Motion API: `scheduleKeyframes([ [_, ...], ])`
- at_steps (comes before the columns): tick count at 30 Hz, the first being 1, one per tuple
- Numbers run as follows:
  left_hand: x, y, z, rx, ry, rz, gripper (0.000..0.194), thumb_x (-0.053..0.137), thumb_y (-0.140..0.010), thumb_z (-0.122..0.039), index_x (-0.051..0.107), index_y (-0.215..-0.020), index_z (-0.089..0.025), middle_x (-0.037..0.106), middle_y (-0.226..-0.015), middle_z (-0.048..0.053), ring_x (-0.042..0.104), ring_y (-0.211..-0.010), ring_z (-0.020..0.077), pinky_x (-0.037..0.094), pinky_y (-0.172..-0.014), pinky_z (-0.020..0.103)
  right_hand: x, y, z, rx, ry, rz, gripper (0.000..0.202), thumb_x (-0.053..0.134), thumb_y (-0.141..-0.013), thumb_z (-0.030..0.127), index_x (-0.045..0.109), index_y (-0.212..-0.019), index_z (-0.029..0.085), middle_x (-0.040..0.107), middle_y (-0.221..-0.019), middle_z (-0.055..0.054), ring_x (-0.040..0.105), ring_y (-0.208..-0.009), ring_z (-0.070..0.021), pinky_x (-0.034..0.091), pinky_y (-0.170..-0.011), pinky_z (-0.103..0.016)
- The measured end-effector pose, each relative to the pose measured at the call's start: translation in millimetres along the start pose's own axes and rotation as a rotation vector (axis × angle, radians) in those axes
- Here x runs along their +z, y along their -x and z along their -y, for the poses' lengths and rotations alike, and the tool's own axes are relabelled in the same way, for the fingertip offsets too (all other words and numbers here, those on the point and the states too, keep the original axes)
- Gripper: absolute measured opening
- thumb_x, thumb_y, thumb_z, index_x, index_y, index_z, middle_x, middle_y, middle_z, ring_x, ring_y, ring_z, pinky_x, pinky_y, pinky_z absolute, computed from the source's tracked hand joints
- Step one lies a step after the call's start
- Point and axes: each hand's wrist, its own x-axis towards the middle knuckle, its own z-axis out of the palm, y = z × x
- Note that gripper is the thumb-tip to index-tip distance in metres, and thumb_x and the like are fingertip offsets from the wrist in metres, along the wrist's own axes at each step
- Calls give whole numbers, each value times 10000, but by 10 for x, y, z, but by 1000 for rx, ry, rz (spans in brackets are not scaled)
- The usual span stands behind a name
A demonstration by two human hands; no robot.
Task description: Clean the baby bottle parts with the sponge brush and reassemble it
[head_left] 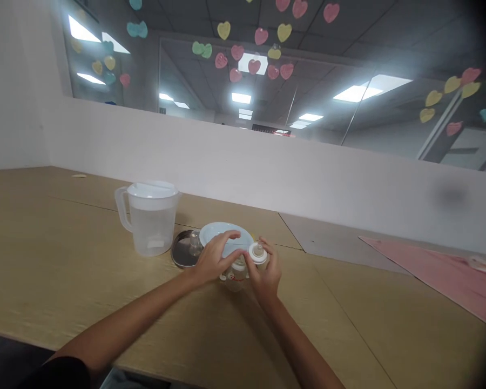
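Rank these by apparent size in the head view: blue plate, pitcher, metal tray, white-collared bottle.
1. Pitcher
2. Blue plate
3. Metal tray
4. White-collared bottle

The plate, tray and bottle are partly covered, so I ranked what shows.

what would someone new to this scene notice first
Probably the two bare hands at the centre, the right hand around a white-rimmed teat piece. Next, the large translucent pitcher on the left of the table, and the bright heart-shaped notes across the glass above.
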Motion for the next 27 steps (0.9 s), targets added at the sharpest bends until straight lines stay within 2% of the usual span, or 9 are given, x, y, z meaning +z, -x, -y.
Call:
scheduleKeyframes([
  [1,48,106,87,0,-12,-28,426,480,-863,-421,458,-1218,-185,560,-1221,100,509,-1132,222,385,-957,354,12,8,-1,32,-32,3,317,648,-757,333,523,-1015,198,572,-1078,-97,533,-1069,-233,455,-875,-418],
  [3,128,284,207,2,-40,-13,493,503,-848,-430,414,-1263,-178,531,-1257,117,484,-1159,236,366,-970,369,29,26,-16,86,-77,30,291,655,-745,349,536,-960,191,568,-1042,-88,540,-1045,-227,464,-864,-403],
  [6,216,416,273,-19,-68,-1,533,513,-836,-452,389,-1278,-181,566,-1212,113,493,-1138,247,336,-973,393,38,66,-57,144,-112,106,277,628,-761,367,538,-953,189,590,-949,-58,582,-916,-201,490,-797,-370],
  [10,283,416,287,-64,-117,53,585,545,-802,-490,387,-1278,-188,596,-1174,99,500,-1115,260,290,-977,421,39,117,-90,173,-84,191,303,613,-766,394,546,-975,185,625,-945,-65,602,-894,-207,498,-777,-361],
  [17,319,416,358,-78,-146,37,565,576,-780,-442,410,-1256,-188,619,-1126,83,509,-1084,251,279,-969,411,70,110,-94,245,-100,302,451,659,-721,412,506,-1072,173,651,-1005,-94,623,-916,-208,499,-787,-347],
  [22,297,411,336,-46,-170,28,535,564,-788,-455,444,-1241,-196,601,-1148,83,508,-1068,246,304,-942,399,51,52,-110,212,-43,352,352,657,-710,427,544,-937,183,661,-879,-48,623,-795,-188,490,-689,-314],
  [27,281,379,271,-67,-226,6,483,615,-742,-451,525,-1147,-203,630,-1066,77,506,-1046,259,310,-923,409,-23,50,-130,40,-16,260,158,505,-848,331,570,-827,188,642,-788,-30,593,-765,-164,456,-697,-308],
])
